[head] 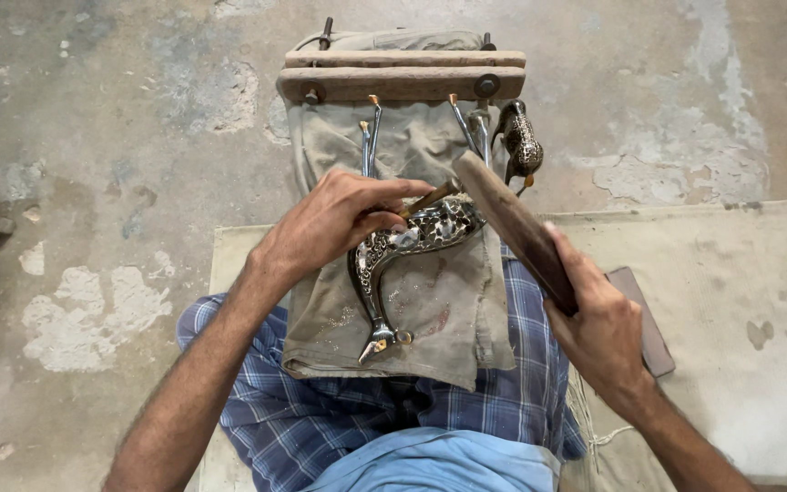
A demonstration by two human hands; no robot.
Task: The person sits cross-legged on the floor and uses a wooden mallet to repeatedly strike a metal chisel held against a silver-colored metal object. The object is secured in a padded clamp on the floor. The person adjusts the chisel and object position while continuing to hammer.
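Head view, looking straight down at lap and floor. Left hand (334,223) at frame centre, fingers curled and clamped on a thin brass-coloured punch (430,198), tip pressed onto a silvery engraved metal bird figure (412,241). Bird figure lying centre frame on a dirty khaki cloth (448,314), long neck curving down toward lower centre, beak end near the cloth's lower edge. Right hand (598,328) at right of centre, closed tight around the lower end of a dark wooden mallet stick (512,223), stick slanting up-left, upper end just above the punch head; touching or just apart, cannot tell. Hands well apart, each gripping its own tool. Cloth draped over a wooden two-bar frame (403,73) at upper centre, bolts visible at both ends. Thin metal rods (371,137) standing out of the cloth just below the bars. Second engraved bird figure (521,141) just right of the rods, upper centre-right, beside the cloth edge. Blue plaid garment (321,419) over the knees, lower centre, under the cloth. Flat dark slab (649,328) right of the right hand, lying on a pale mat (758,301) filling the right half. Patchy concrete floor (93,182) at left and top.
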